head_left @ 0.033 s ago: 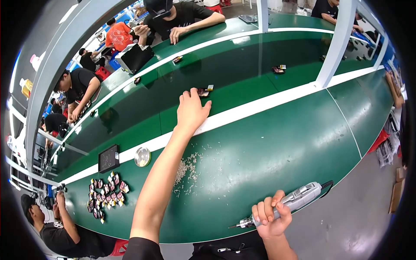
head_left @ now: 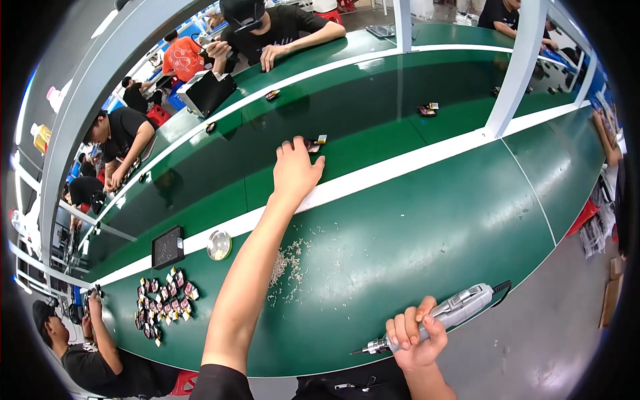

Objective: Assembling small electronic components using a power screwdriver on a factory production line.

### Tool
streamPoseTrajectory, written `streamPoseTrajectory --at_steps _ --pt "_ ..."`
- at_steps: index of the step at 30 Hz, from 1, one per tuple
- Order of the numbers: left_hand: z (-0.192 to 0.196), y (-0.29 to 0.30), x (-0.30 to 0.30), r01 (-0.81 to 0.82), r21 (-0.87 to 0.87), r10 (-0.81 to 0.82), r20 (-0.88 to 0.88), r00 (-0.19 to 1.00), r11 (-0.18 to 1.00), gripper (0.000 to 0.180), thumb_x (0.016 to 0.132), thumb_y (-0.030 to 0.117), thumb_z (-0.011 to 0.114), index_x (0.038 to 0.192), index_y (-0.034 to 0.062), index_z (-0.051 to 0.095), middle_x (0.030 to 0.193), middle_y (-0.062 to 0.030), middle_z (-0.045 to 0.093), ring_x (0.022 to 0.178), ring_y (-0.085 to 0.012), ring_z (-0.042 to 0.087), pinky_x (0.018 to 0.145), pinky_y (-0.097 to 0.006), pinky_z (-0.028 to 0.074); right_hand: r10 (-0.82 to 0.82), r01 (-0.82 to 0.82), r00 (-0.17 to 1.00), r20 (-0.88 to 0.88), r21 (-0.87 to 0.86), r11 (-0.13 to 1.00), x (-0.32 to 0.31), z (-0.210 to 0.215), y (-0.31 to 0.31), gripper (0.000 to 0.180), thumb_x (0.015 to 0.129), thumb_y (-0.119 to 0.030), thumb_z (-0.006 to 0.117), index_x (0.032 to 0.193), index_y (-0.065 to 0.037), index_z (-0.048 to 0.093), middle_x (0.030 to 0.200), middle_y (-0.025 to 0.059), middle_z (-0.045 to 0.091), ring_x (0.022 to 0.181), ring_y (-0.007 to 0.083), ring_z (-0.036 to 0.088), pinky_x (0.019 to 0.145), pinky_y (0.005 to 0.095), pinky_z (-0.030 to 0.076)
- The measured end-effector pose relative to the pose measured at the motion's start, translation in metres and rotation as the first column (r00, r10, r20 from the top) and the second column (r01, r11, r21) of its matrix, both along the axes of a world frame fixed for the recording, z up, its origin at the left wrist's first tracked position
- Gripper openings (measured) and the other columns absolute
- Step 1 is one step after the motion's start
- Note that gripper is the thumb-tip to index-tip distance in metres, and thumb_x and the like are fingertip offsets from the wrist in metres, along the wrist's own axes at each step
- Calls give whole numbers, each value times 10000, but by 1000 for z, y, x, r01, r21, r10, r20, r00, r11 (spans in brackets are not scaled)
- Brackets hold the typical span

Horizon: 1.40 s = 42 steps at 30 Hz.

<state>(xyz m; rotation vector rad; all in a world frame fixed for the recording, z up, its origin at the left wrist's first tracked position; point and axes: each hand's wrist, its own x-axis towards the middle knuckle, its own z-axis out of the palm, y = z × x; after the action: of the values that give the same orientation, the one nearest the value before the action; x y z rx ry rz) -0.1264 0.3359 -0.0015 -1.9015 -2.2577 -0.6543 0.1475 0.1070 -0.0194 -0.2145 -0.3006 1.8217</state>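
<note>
Your left hand [head_left: 297, 170] reaches across the white rail [head_left: 390, 171] onto the green belt [head_left: 360, 90]. Fingers extended forward, thumb out to the right. They reach a small dark part [head_left: 313, 146] with a pale tab, which lies on the belt just past the rail, partly hidden by your fingertips. Cannot tell whether they pinch it or only touch it.

Your right hand [head_left: 418, 337] is low, near the bench's front edge, fingers wrapped around a grey electric screwdriver [head_left: 461, 304]. Bit [head_left: 360, 350] points left; black cord [head_left: 503, 288] leaves the rear end at right.

On the green workbench [head_left: 440, 233], right beside your left forearm: a loose scatter of tiny pale pieces [head_left: 288, 263], too small to identify. Left of that forearm, near the rail: a round clear dish [head_left: 230, 250] and, further left, a black rectangular tray [head_left: 155, 253] with small bits inside. Nearer you, a cluster of dark parts [head_left: 163, 300] with pale and yellow tabs. Another dark part [head_left: 428, 110] sits on the belt, well right of your left hand. A co-worker [head_left: 283, 30] in black leans at the far side.
</note>
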Motion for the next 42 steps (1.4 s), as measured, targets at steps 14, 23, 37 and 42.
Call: streamPoseTrajectory --at_steps 14,23,37,42 --pt "11 -13 -11 216 163 -229 68 971 963 373 721 110 676 1058 -41 623 979 -183 663 793 -271 646 768 -342 509 54 -53 998 -27 50 997 7 1 1 66 907 -153 470 904 -87 480 532 21 398 446 136 408 555 319 381" --pt "52 -236 56 624 -36 -593 274 757 780 551 615 -70 712 1145 -6 575 1143 -136 584 1001 -318 571 841 -386 487 67 -67 998 -6 5 998 17 -3 -5 89 906 -160 472 881 -78 498 510 12 397 435 133 414 531 311 383" --pt "24 -310 83 471 -92 -386 450 806 877 378 689 -91 668 1049 -12 584 1110 -129 583 992 -320 550 850 -384 457 219 -218 975 36 -26 976 -1 4 -59 103 907 -175 474 863 -81 475 508 1 402 428 129 413 531 306 401" --pt "24 -308 81 489 -104 -405 426 809 866 290 751 -86 618 1027 -30 550 1043 -135 550 943 -321 533 799 -407 457 299 -297 953 48 -57 953 -10 6 -75 95 899 -173 481 865 -85 474 501 -2 403 436 130 423 542 307 411"
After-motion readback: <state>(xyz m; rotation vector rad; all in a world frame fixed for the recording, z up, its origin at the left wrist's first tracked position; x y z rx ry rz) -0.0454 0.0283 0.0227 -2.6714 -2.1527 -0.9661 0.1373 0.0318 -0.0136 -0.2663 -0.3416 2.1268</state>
